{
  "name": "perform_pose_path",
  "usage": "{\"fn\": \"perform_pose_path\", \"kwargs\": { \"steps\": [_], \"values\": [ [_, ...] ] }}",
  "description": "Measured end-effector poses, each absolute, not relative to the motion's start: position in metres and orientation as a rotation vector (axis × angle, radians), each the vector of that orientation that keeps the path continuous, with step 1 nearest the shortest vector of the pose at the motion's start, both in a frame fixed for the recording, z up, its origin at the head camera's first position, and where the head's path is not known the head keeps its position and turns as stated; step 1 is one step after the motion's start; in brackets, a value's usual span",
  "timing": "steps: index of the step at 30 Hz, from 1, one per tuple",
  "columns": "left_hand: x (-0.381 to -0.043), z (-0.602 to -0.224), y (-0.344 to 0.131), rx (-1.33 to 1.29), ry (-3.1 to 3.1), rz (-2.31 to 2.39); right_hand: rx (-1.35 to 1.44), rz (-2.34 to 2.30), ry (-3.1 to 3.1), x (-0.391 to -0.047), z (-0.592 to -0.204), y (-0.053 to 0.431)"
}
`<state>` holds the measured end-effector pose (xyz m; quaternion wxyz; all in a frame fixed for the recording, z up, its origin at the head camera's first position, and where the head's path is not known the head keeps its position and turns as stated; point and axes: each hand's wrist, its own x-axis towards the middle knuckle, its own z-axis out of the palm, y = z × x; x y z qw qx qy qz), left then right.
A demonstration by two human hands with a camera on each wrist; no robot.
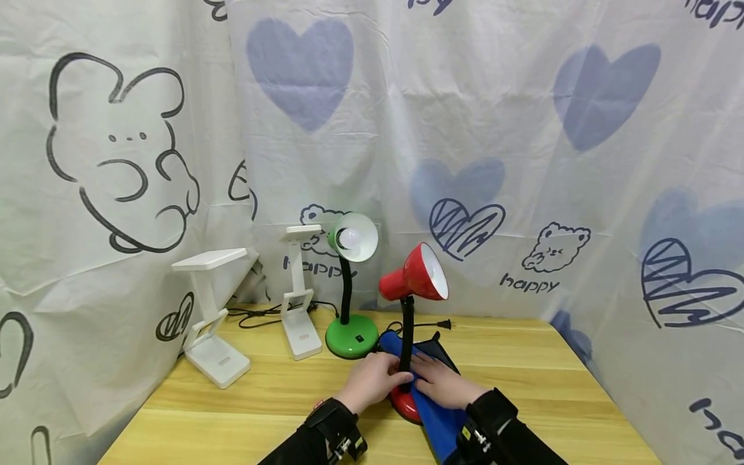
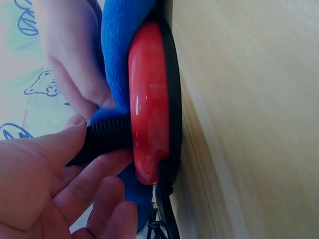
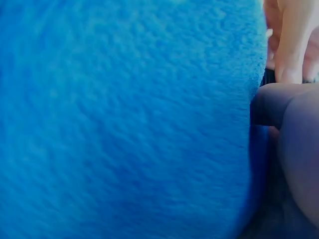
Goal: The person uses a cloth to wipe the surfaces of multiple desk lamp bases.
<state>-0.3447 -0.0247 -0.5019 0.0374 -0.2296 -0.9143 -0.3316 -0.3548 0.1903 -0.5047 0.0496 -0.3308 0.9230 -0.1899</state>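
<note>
On the surface (image 1: 546, 381), near the green lamp (image 1: 351, 337): a red lamp (image 1: 414, 278). Probably bendy at the black neck (image 1: 407, 336), smooth and heavy at the red base (image 1: 405, 405); best held low down. Pinching the neck with fingers (image 2: 97, 178) of the left hand (image 1: 369, 380). Resting the right hand (image 1: 444, 381) on soft blue cloth (image 1: 433, 416); can't tell if gripping. No box or cup seen.

Four desk lamps (image 1: 206, 294) (image 1: 298, 274) (image 1: 345, 284) (image 1: 407, 326) (two white, one green, one red), two hands (image 1: 372, 381) (image 1: 446, 382), one blue cloth (image 1: 437, 423), one table (image 1: 552, 387).

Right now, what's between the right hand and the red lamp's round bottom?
A blue cloth lies between the right hand and the red base; the left wrist view shows it.
</note>
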Motion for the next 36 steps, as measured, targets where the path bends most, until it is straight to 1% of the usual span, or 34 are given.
{"fn": "perform_pose_path", "kwargs": {
  "steps": [8, 15, 18, 21, 30, 33, 36],
  "values": [
    [-0.343, -0.503, -0.024, -0.711, -2.801, -1.061, -1.216, -0.708, 2.793, -0.384, -0.514, 0.182],
    [-0.342, -0.502, -0.022, -0.705, -2.810, -1.048, -1.222, -0.833, 2.720, -0.389, -0.517, 0.186],
    [-0.342, -0.501, -0.020, -0.694, -2.809, -1.029, -1.141, -0.900, 2.701, -0.385, -0.515, 0.191],
    [-0.342, -0.500, -0.019, -0.684, -2.809, -0.998, -0.984, -0.948, 2.723, -0.376, -0.513, 0.201],
    [-0.341, -0.499, -0.019, -0.671, -2.809, -0.952, -0.512, -1.101, 2.795, -0.326, -0.514, 0.229],
    [-0.342, -0.500, -0.020, -0.659, -2.806, -0.962, -0.471, -1.119, 2.800, -0.315, -0.513, 0.230],
    [-0.343, -0.502, -0.022, -0.642, -2.811, -0.960, -0.493, -1.150, 2.777, -0.315, -0.511, 0.229]
  ]
}}
